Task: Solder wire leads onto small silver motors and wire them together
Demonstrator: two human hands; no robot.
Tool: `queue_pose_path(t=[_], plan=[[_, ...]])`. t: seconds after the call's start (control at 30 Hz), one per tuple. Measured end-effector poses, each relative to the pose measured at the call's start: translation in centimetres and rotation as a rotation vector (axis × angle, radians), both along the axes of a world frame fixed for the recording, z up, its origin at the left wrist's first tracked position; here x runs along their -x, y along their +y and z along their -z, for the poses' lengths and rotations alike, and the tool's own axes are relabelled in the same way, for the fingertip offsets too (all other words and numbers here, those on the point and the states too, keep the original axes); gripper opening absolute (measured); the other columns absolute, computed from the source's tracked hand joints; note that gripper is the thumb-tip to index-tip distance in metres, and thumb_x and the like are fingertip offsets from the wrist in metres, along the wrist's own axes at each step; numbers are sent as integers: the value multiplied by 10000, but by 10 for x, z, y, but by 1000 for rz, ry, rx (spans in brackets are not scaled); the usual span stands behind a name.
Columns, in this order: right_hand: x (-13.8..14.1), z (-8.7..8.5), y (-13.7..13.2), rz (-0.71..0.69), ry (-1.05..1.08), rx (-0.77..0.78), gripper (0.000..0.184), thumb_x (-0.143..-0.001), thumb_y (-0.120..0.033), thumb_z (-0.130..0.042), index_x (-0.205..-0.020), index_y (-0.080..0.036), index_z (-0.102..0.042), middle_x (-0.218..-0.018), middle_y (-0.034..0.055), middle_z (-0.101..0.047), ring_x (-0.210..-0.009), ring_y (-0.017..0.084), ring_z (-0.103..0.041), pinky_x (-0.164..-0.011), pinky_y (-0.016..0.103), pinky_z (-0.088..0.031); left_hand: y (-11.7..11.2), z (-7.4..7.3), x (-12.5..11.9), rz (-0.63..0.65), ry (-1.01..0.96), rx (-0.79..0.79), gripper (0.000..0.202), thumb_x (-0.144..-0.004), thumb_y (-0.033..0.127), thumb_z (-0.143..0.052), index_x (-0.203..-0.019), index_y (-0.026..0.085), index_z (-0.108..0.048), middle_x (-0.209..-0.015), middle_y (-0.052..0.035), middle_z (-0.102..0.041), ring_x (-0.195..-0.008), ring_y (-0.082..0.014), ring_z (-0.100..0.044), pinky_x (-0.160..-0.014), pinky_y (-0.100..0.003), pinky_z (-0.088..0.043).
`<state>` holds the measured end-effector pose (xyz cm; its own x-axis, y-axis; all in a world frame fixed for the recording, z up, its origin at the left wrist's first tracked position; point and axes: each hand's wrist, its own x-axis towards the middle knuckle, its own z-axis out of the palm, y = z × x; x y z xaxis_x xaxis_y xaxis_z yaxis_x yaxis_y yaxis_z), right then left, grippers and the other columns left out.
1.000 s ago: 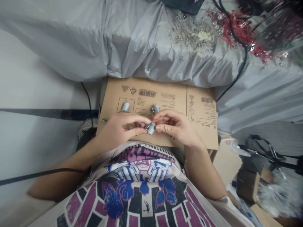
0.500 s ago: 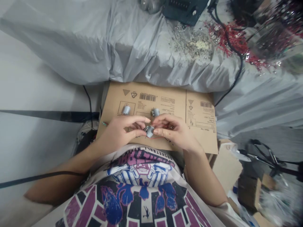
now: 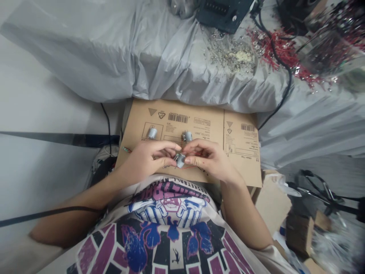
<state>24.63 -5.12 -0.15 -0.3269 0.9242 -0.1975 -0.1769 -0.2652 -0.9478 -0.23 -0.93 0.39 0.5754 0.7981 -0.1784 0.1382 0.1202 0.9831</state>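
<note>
- Nearest to my view: the person's printed T-shirt [image 3: 168, 236], white with purple and blue graphics, just below the near edge of the cardboard sheet [image 3: 205, 114].
- Over that near edge, the left hand [image 3: 145, 158] and right hand [image 3: 207, 158] meet, their fingertips touching a small silver DC motor [image 3: 179, 160]. I read both grips as closed on it, pinching it from either side. It is held just above the sheet, near the sheet's middle.
- A thin red wire [image 3: 189, 166] shows just beside the motor, at the right hand's fingers.
- Two more motors stand on the sheet: one [image 3: 187, 136] just beyond the fingertips, another [image 3: 152, 133] further left, over a printed box.
- A tiny part with a red lead [image 3: 126, 149] lies at the sheet's left edge.
- Past the far edge, gray plastic sheeting [image 3: 85, 64] spreads in folds, carrying a heap of metal scraps [image 3: 230, 55] and red wire clippings [image 3: 273, 49], with a black cable [image 3: 282, 80] curving down towards the sheet's right corner.
- Farthest off, beyond the scraps, sits a dark electronic box [image 3: 222, 11] - only partly in my frame.
</note>
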Motion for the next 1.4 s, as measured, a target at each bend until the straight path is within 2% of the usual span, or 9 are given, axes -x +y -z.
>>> queue_pose_path(t=[0.23,0.47,0.67,0.8,0.9,1.07,1.17,1.27,1.4], plan=[[4,8,2,3,-27,25,343,-855,-340,-982,-1087,-218,-761,-967,23,-860,-854,161,-823,-785,290,-686,0,2,-1,60,-20,-24,392,-852,224,-933,-1228,247,-825,-1222,-68,-799,-995,-221,-804,-946,-354,-731],[4,7,1,2,-43,18,398,-881,-313,-966,-1192,-237,-729,-963,19,-854,-852,167,-832,-783,283,-680,-4,6,-3,65,-8,-90,353,-895,195,-890,-1235,269,-832,-1285,-56,-775,-1000,-185,-800,-944,-296,-715],[-3,-4,-5,3,-35,-3,644,-883,-275,-962,-1437,-316,-637,-1374,70,-770,-895,146,-812,-750,270,-701,-2,-1,1,4,1,-147,378,-883,225,-918,-1246,268,-825,-1269,-64,-789,-999,-194,-793,-885,-286,-731],[-5,-11,-9,15,-65,55,640,-931,-317,-926,-1479,-304,-597,-1239,67,-779,-887,165,-820,-707,248,-693,-3,-3,-1,-34,1,-163,381,-858,244,-946,-1223,267,-838,-1262,-64,-792,-985,-199,-804,-873,-289,-739],[-7,-13,-9,42,-35,22,691,-929,-467,-926,-1497,-296,-572,-1248,77,-769,-885,167,-810,-694,237,-670,-4,-5,-2,-63,-5,-167,373,-850,243,-957,-1207,266,-851,-1252,-59,-789,-959,-185,-807,-869,-271,-738],[-12,-10,-6,113,54,-68,961,-807,-856,-822,-1556,-330,-530,-1332,99,-735,-932,203,-798,-675,266,-654,-6,-5,-2,-167,-12,-173,361,-861,287,-975,-1195,264,-842,-1215,-53,-790,-965,-187,-813,-876,-253,-738],[-5,-9,-5,161,-13,-52,683,-834,-678,-931,-1340,-289,-687,-1091,39,-779,-783,153,-741,-599,240,-586,-7,-2,-3,-224,-25,-197,357,-870,309,-974,-1192,263,-826,-1229,-59,-792,-974,-210,-823,-855,-275,-750],[10,-10,-6,167,-103,-69,303,-870,-436,-970,-983,-226,-783,-875,-1,-748,-716,117,-664,-661,248,-567,-8,-2,-3,-233,-35,-236,342,-880,317,-972,-1187,270,-828,-1228,-56,-795,-986,-223,-830,-864,-292,-762],[25,-10,-9,197,-123,-110,197,-969,-397,-872,-906,-227,-796,-822,-4,-734,-723,120,-646,-725,277,-560,-12,-2,-4,-234,-34,-326,342,-891,313,-973,-1203,287,-836,-1212,-29,-790,-988,-195,-830,-886,-258,-758]])
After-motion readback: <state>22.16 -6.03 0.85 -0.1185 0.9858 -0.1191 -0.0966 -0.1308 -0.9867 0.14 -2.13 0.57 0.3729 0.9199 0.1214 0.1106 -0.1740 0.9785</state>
